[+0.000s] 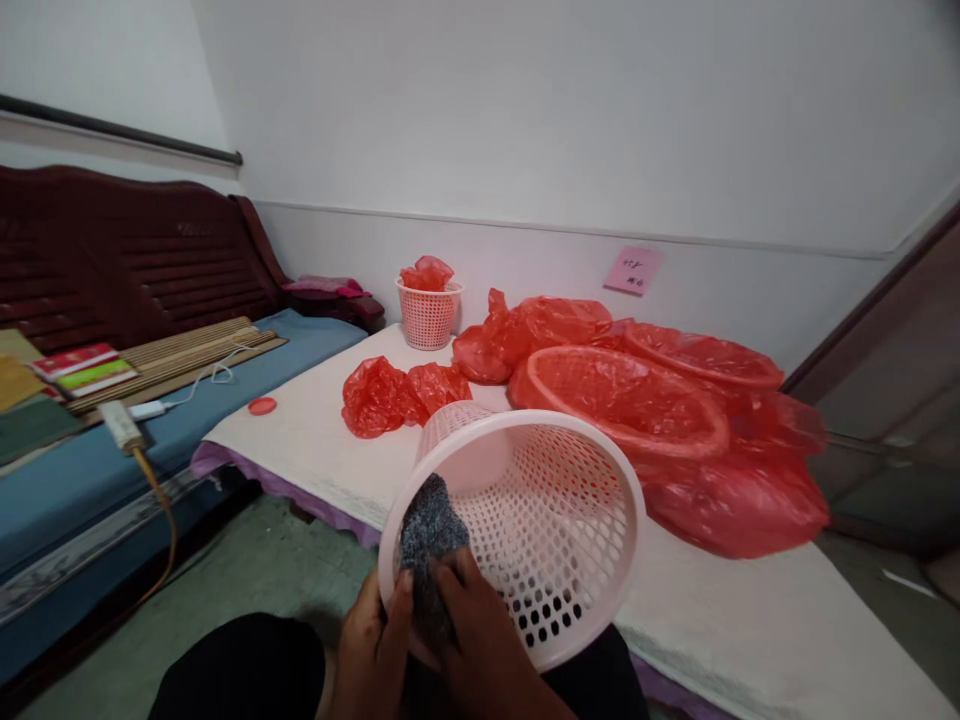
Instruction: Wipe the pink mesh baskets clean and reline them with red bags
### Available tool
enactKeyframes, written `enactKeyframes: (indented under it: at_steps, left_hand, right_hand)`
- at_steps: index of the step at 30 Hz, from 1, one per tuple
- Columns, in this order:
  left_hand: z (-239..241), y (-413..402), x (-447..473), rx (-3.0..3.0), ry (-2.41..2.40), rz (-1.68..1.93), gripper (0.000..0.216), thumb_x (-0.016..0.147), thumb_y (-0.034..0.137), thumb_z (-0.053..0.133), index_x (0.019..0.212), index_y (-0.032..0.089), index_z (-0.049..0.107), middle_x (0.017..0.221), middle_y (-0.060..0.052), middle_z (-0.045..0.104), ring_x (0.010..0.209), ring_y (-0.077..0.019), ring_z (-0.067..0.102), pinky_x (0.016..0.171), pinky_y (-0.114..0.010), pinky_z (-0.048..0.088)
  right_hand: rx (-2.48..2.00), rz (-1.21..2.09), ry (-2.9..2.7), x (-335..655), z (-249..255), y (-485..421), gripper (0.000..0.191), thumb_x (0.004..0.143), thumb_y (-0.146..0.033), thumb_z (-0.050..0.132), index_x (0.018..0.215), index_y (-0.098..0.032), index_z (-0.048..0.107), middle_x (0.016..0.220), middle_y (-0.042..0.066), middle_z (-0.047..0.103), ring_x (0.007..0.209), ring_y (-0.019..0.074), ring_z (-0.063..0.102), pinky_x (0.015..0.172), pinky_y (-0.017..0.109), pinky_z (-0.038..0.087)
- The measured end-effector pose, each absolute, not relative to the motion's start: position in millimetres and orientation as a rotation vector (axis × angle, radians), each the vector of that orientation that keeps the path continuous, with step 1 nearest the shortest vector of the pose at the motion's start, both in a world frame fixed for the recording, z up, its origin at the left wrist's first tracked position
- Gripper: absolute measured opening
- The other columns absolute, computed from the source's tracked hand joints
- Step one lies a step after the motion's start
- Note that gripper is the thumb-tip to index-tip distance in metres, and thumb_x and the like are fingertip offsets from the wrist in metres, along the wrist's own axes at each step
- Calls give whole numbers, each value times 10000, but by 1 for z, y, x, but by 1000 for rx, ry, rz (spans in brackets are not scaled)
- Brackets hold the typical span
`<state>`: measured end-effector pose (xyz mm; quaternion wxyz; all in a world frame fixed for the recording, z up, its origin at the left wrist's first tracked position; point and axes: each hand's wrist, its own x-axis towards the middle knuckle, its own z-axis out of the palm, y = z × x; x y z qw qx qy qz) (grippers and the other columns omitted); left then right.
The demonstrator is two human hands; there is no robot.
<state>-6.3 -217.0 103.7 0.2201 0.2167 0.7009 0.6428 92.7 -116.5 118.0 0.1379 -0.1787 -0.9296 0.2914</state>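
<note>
A pink perforated plastic basket (555, 500) lies tilted on its side in front of me, its mouth facing me. My left hand (371, 650) grips the basket's near rim from outside, fingers closed on it. My right hand (480, 640) presses a grey scrubbing cloth (427, 535) against the inner wall near the rim, fingers closed on the cloth. My dark trousers show below both hands.
A white-covered low table (315, 440) holds crumpled red plastic bags (397, 395), baskets lined with red bags (622, 400) and a small pink basket (429, 315) with a red bag in it. A blue-covered wooden bench (90, 480) with books and a power strip stands left.
</note>
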Motion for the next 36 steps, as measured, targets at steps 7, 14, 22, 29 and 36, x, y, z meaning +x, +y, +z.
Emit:
enactKeyframes:
  at_steps: [7, 14, 22, 29, 36]
  left_hand:
    - [87, -223, -3, 827, 2157, 1676, 390, 841, 543, 516, 800, 181, 655, 743, -64, 684, 715, -222, 636, 674, -303, 518]
    - [93, -224, 10, 913, 2162, 1736, 352, 871, 502, 498, 813, 196, 663, 698, -51, 685, 645, -204, 621, 663, -309, 496]
    - [93, -218, 21, 939, 2179, 1748, 353, 892, 500, 458, 831, 206, 643, 691, -25, 676, 655, -195, 636, 628, -297, 473]
    - [92, -224, 6, 956, 2266, 1718, 360, 895, 490, 458, 776, 197, 630, 676, -56, 675, 626, -195, 637, 589, -284, 493]
    - [96, -226, -8, 900, 2325, 1645, 390, 895, 521, 450, 848, 186, 643, 658, -17, 658, 621, -177, 625, 569, -253, 488]
  right_hand:
    - [-819, 323, -2840, 60, 94, -80, 398, 840, -111, 486, 1211, -225, 574, 1075, 97, 583, 923, 217, 586, 762, 293, 460]
    - [-1083, 335, -2732, 45, 72, -22, 385, 838, -78, 484, 1178, -181, 633, 1163, 191, 590, 1021, 303, 578, 857, 432, 444]
    - [-932, 721, -2456, 30, 93, -26, 381, 877, -216, 467, 1245, -247, 563, 1174, 85, 617, 1151, 258, 519, 952, 419, 431]
    - [-477, 926, -2426, 74, 111, -107, 223, 733, -117, 542, 936, -179, 612, 1091, 78, 579, 1002, 203, 547, 886, 323, 454]
    - [-636, 108, -2849, 139, 99, -104, 107, 778, -124, 623, 819, -201, 685, 963, 107, 650, 892, 286, 578, 758, 401, 458]
